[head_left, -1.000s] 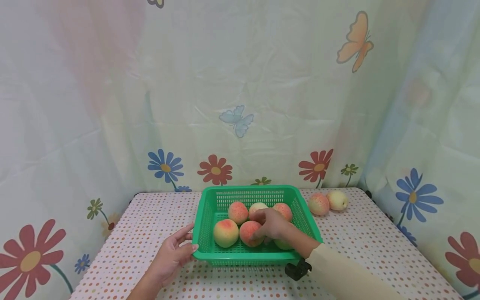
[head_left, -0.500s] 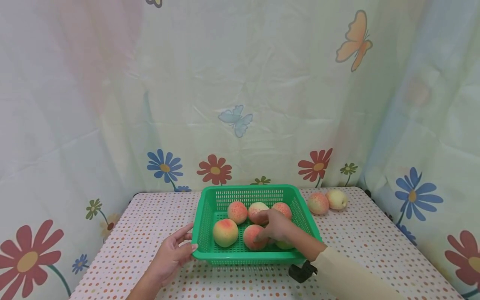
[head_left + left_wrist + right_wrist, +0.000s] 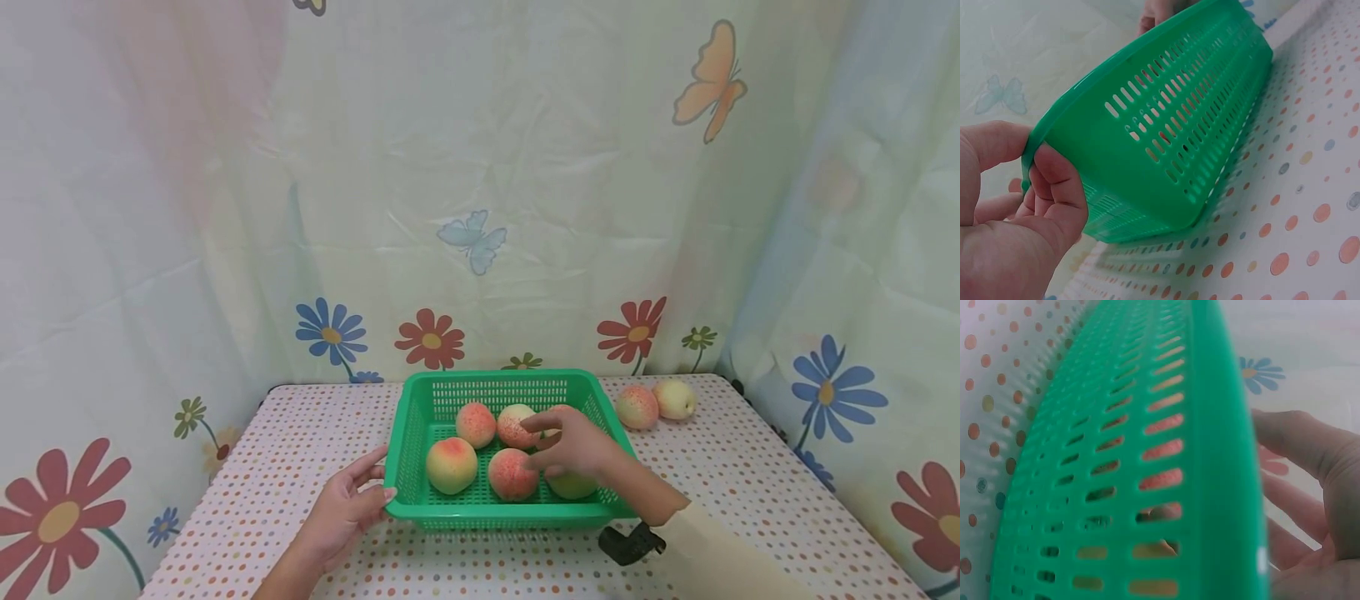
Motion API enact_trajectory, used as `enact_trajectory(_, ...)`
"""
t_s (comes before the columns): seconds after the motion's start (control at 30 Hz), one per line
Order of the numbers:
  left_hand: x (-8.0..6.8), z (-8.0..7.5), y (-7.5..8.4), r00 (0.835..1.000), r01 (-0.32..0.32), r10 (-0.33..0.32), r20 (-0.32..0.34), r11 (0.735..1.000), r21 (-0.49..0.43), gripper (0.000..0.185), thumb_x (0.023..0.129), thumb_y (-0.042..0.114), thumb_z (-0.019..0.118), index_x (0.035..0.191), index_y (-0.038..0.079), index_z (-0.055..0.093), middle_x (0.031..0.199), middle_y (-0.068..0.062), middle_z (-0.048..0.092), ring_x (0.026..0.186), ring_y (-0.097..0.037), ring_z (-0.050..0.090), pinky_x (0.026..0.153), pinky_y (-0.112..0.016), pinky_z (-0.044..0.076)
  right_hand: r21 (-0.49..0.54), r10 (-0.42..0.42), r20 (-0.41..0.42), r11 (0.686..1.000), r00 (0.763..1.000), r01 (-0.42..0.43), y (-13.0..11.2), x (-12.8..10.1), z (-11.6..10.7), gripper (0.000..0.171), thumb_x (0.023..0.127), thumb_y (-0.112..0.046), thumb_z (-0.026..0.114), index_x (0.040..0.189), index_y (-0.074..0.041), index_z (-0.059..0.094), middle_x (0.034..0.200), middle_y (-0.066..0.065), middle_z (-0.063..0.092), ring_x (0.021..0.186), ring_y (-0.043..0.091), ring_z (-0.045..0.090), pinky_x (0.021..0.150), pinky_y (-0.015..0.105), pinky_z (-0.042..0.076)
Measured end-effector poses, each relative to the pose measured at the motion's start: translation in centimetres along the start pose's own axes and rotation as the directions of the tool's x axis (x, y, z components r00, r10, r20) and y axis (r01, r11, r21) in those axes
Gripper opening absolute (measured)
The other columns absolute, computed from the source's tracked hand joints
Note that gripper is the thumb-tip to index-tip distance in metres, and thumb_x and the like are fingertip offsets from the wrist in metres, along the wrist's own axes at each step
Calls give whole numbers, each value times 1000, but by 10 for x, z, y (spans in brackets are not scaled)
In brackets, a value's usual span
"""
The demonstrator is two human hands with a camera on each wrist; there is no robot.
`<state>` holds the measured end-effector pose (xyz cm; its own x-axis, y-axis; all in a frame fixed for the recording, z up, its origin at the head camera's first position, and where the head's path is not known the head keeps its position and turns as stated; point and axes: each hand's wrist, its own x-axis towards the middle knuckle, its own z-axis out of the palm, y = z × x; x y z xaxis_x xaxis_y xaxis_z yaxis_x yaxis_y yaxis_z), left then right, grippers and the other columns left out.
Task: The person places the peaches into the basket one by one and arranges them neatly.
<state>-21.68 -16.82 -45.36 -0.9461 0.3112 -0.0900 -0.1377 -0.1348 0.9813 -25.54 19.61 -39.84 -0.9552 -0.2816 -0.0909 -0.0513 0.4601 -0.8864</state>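
Observation:
A green plastic basket [image 3: 495, 512] with slotted walls stands on the table and holds several peaches. At its left front corner my left hand [image 3: 341, 512] pinches the rim between thumb and fingers, seen close in the left wrist view. My right hand [image 3: 576, 452] hovers over the right half of the basket, fingers spread and nothing held. Nearest its fingertips are a red front peach [image 3: 513, 475] and a speckled back peach [image 3: 516, 425]. Under the hand, a greenish peach [image 3: 572, 486] is partly covered. A yellow peach [image 3: 452, 467] and a pink one [image 3: 476, 425] lie on the left side.
Right of the basket, a speckled peach [image 3: 637, 407] and a pale peach [image 3: 674, 400] lie side by side on the dotted tablecloth [image 3: 315, 433]. A flowered curtain [image 3: 360, 208] closes off the back and sides.
The right hand lets go of the red front peach, which has shifted slightly right, and draws back up and to the right. The left hand stays on the rim.

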Motion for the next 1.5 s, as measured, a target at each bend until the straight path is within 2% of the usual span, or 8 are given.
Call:
enact_trajectory(0.43,0,-1,-1,1000,-6,7,4,1000,-7,82,94,3,69,162,4,23,124,-9,49,89,-8,66,76,-22,60,146,-28,12,989,1000,26,6,-11,-30,65,86,-20,84,142,-1,56,148,26,52,133,44,54,89,43,63)
enact_trajectory(0.67,0,-1,-1,1000,-1,1,-7,1000,-2,82,94,2,69,162,5,24,124,-10,50,89,-9,66,75,-22,60,69,-78,-80,994,994,84,7,-21,-51,63,87,-28,83,141,-5,58,147,21,56,132,40,58,90,41,62)
enact_trajectory(0.9,1,-2,-2,1000,-2,2,-1,1000,-2,83,94,3,69,162,5,23,123,-9,50,89,-9,66,75,-23,60,0,-159,-176,987,972,161,15,-30,-67,56,92,-25,78,141,-5,59,147,19,57,134,45,55,97,47,59)
enact_trajectory(1.07,2,-2,-4,1000,-3,3,-8,1000,5,82,93,4,70,161,5,25,123,-9,50,88,-9,66,75,-23,60,9,-157,-225,986,961,164,27,-34,-77,60,93,-28,76,145,-6,55,149,22,54,135,43,54,96,35,58)
enact_trajectory(1.17,2,-2,-4,1000,-6,6,-16,1000,7,81,93,4,70,161,5,26,123,-10,50,88,-9,66,75,-23,60,0,-157,-251,987,955,162,34,-36,-82,61,95,-30,75,147,-6,53,149,23,54,134,42,55,96,33,57)
enact_trajectory(1.23,2,-2,-4,1000,-9,9,-17,1000,9,81,93,4,70,161,5,26,123,-10,50,88,-9,66,74,-23,60,-14,-159,-270,987,950,161,37,-37,-86,61,96,-31,73,148,-7,52,148,22,55,133,37,58,95,34,58)
enact_trajectory(1.4,2,-1,-3,1000,-13,13,-10,1000,14,81,93,4,69,161,5,25,123,-10,50,88,-8,65,75,-23,60,-69,-173,-343,985,923,159,48,-39,-96,59,97,-34,72,148,-10,53,146,19,59,121,10,65,93,38,61)
enact_trajectory(1.5,2,-1,-2,1000,-4,4,-17,1000,7,81,93,4,69,161,7,26,124,-9,50,88,-9,66,76,-23,60,-102,-183,-388,983,903,156,57,-38,-101,60,97,-38,71,148,-10,53,146,19,59,120,7,64,98,48,59)
